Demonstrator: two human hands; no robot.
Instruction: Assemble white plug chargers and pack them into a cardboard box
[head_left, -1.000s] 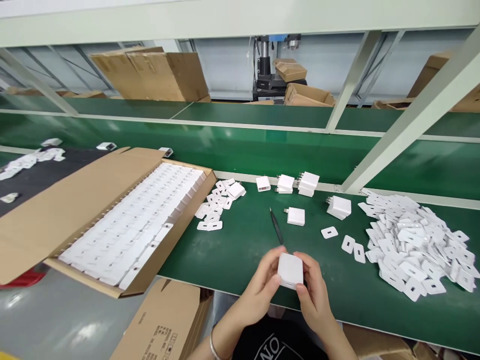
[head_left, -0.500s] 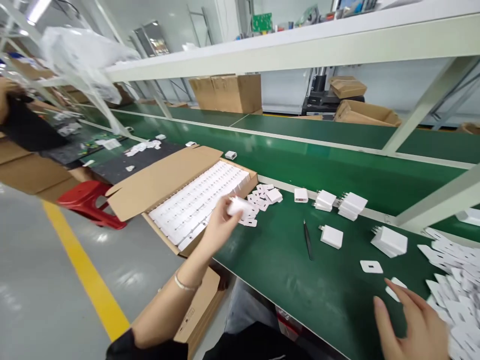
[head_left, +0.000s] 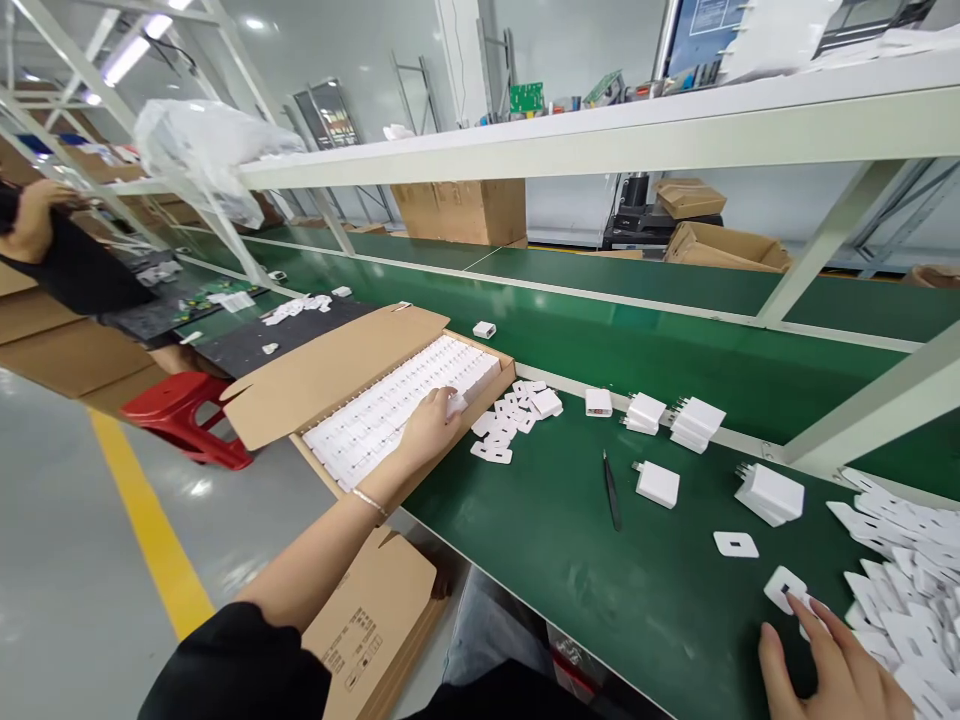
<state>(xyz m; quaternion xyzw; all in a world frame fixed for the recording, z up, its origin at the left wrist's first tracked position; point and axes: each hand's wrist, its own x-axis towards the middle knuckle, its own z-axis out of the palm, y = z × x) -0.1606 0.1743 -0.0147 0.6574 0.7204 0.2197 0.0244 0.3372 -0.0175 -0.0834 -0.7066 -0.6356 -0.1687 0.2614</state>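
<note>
My left hand (head_left: 429, 428) reaches over the near right part of an open cardboard box (head_left: 510, 372). Its fingers are closed around a white plug charger (head_left: 455, 402), partly hidden by the fingers. Rows of similar white chargers (head_left: 397, 395) fill the box. At the lower right, my right hand (head_left: 836, 660) has its thumb and fingers apart, fingertips on or just over small white plates with a slot. One such plate (head_left: 784, 590) shows beside the fingertips, and another plate (head_left: 735, 544) lies farther off.
Loose white plates (head_left: 915, 590) are heaped at the right, with a smaller pile (head_left: 504, 425) beside the box. Black tweezers (head_left: 612, 490), a single charger (head_left: 658, 484) and stacked chargers (head_left: 771, 492) lie on the green bench. Left are a red stool (head_left: 180, 410) and another person (head_left: 67, 250).
My left hand has moved left with the charger, from above the small plate pile into the box. My right hand has come down to the plates. The view has tilted up slightly.
</note>
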